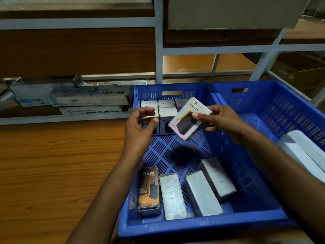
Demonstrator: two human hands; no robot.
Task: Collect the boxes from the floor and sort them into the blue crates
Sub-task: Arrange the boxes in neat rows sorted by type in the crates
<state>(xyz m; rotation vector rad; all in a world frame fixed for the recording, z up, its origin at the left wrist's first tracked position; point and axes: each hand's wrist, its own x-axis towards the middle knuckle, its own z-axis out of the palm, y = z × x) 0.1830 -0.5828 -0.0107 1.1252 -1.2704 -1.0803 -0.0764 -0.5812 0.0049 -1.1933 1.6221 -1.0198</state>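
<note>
Pinching a white cardboard box (pixel 184 125) above the blue plastic crate (pixel 202 225), right hand (pixel 223 120) should seat it inside; left hand (pixel 139 127) grip unclear.

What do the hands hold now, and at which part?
The right hand pinches the white HALLEY box at its right edge, thumb on the printed face. Whether the left hand grips anything cannot be told.
</note>
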